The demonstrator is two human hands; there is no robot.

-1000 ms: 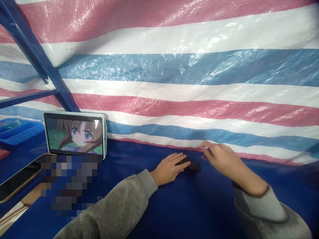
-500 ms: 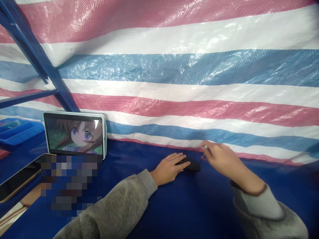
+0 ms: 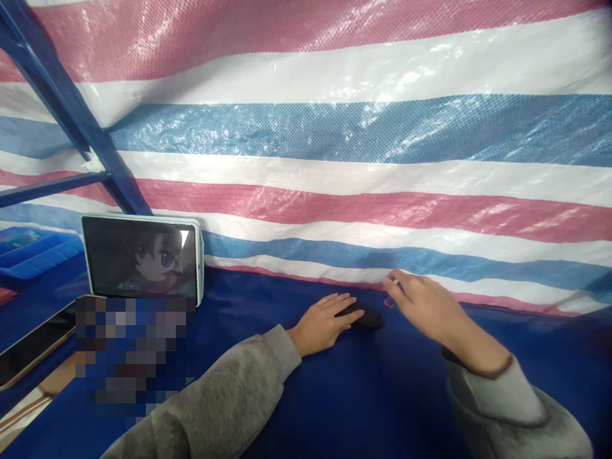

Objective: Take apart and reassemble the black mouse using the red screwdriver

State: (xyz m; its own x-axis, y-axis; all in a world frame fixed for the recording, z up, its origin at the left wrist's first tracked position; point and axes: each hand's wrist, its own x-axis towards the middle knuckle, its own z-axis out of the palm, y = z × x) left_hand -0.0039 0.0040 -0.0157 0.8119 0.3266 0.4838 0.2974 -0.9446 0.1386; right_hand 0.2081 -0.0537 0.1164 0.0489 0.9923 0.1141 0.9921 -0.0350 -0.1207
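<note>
Right hand (image 3: pixel 425 307): on my feed its pinch has turned slightly, while the tablet (image 3: pixel 143 258) picture has darkened.
Striped sheet (image 3: pixel 306 127): glossy, creased woven plastic, red, white and blue.
Table (image 3: pixel 363 389): smooth, deep blue.
Tablet: flat rectangle with a pale rim, standing near the sheet.
Left hand (image 3: pixel 322 325): fingers spread over the black mouse (image 3: pixel 370 317), touching it; how firmly, I can't tell.
Black mouse: dull, rounded, on the table beneath the left hand.
Slim tool (image 3: pixel 387 303): pinched in the right hand, fingers nearly closed; its reddish part is beside the mouse, and I can't tell whether they touch.
</note>
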